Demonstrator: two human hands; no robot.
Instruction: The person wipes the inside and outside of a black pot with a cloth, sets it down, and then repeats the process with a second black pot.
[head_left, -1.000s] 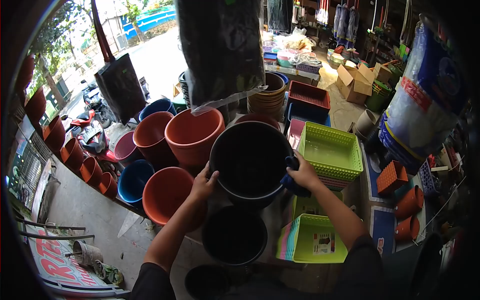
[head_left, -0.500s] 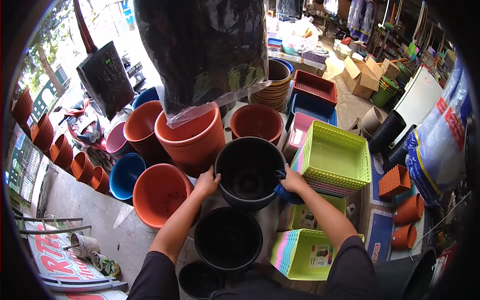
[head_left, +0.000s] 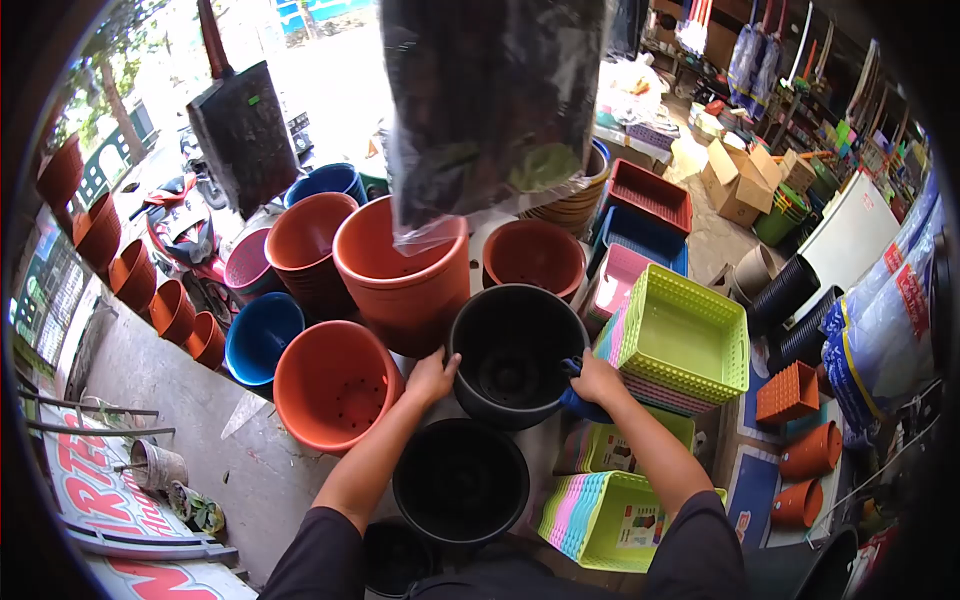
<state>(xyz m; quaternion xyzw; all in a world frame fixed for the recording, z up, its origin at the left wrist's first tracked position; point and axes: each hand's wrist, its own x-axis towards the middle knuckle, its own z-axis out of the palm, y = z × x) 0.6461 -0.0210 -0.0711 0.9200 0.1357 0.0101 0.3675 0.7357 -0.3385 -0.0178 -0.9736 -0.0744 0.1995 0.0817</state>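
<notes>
A large black plastic pot stands in the middle between my hands, its mouth facing up towards me. My left hand is at the pot's left side, thumb raised beside the rim and the other fingers mostly hidden. On the right side, my right hand is closed around a bunched dark blue cloth and pressed against the pot. Nearer my body is another black pot, with a smaller black pot below it. An orange pot stands just left of my left forearm.
Stacked orange pots and a blue pot stand to the left. Lime-green baskets are stacked on the right, with more green baskets lower down. A plastic-wrapped dark bundle hangs ahead. Red trays lie behind.
The view has turned a little left, so most things sit farther right. My left thumb has lifted from the rim. The black pot stays between my hands.
</notes>
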